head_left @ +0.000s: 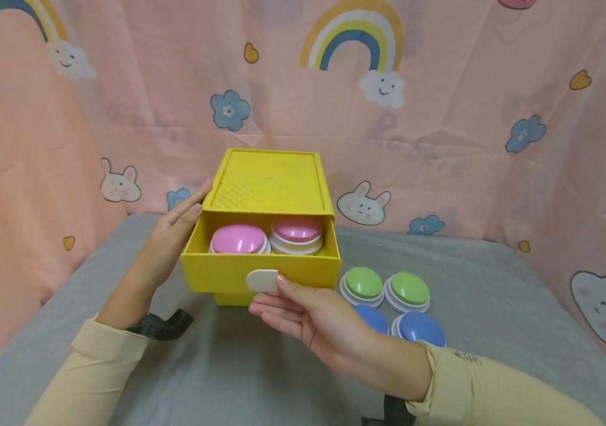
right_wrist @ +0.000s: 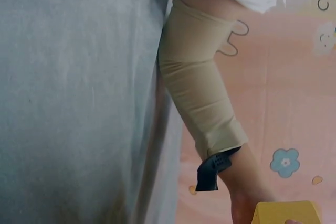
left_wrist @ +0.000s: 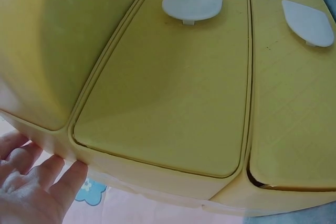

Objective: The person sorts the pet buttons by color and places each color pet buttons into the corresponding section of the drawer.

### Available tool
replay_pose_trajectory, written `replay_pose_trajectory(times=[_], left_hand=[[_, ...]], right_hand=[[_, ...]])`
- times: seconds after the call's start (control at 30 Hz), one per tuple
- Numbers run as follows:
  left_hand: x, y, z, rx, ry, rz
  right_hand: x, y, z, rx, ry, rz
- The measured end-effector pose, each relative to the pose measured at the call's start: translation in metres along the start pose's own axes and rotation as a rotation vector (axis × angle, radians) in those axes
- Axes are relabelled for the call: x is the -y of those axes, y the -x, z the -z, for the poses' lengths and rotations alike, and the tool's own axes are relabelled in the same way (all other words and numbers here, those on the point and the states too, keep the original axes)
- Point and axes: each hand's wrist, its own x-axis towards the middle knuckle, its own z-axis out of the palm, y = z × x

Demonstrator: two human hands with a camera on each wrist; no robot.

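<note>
A small yellow drawer cabinet (head_left: 271, 180) stands on the grey cloth, its top drawer (head_left: 212, 273) pulled out toward me. Inside the drawer sit two round pink-topped buttons with white bases, a left pink button (head_left: 239, 239) and a right pink button (head_left: 297, 229). My right hand (head_left: 318, 319) pinches the drawer's white handle (head_left: 262, 280), thumb on its edge and fingers beneath. Against the cabinet's left side rests my left hand (head_left: 167, 242) with fingers extended. In the left wrist view, those fingertips touch the edge of the yellow casing, near drawer fronts with white tabs.
Right of the cabinet, a pair of green buttons (head_left: 410, 289) lies behind a pair of blue buttons (head_left: 418, 328), partly overlapped by my right hand. A pink printed curtain (head_left: 292, 112) surrounds the table with its grey cloth (head_left: 494, 302).
</note>
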Motion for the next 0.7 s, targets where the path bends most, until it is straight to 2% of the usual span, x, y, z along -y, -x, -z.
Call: replay_pose_trajectory(times=[0.7], left_hand=[[-0.001,0.001,-0.002,0.010,0.020,0.014]], right_hand=[[0.013,-0.032,0.007,-0.059,0.001,0.052]])
